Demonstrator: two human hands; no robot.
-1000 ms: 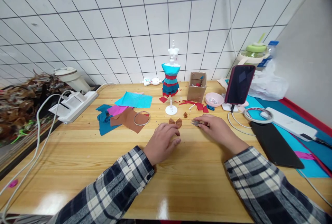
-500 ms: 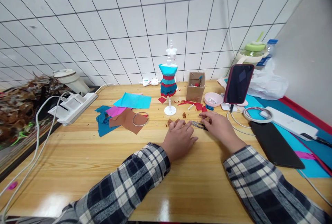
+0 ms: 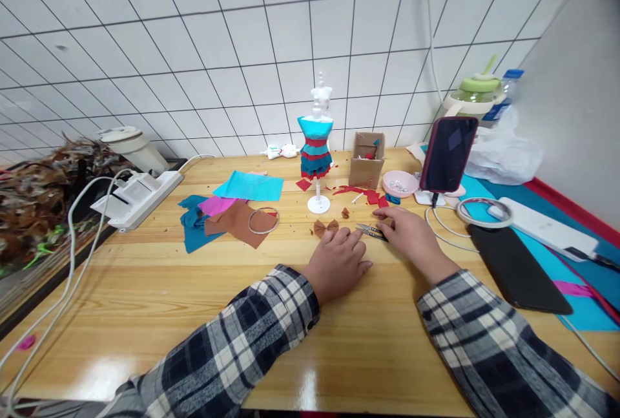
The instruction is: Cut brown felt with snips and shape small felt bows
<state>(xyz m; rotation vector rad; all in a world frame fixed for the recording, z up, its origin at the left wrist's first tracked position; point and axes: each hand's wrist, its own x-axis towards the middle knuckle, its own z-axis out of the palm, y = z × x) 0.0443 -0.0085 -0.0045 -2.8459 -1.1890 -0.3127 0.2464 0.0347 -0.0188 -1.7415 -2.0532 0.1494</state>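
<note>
My left hand [image 3: 335, 264] lies palm down on the wooden table, fingers apart, with nothing seen in it. Just beyond its fingertips sits a brown bow-shaped piece of paper or cloth [image 3: 325, 228], partly covered by them. Small dark-handled snips [image 3: 371, 231] lie between my two hands, blades pointing left. My right hand [image 3: 409, 234] rests beside them, its fingers loosely stretched out and its thumb at the handle end. Behind stands a white mini dress form [image 3: 321, 96] in a turquoise, red and dark-blue layered dress [image 3: 316, 146].
Coloured sheets, including a brown one [image 3: 245, 227], lie left under a ring [image 3: 264, 220]. Red scraps, a cardboard box [image 3: 367, 172] and a pink bowl [image 3: 400, 183] are behind my hands. A phone on a stand [image 3: 448, 153], cables and a black slab [image 3: 518, 269] occupy the right.
My left fingers have drawn back slightly from the brown bow, and more of it shows. My right hand and the snips stay about where they were. The view has shifted a little.
</note>
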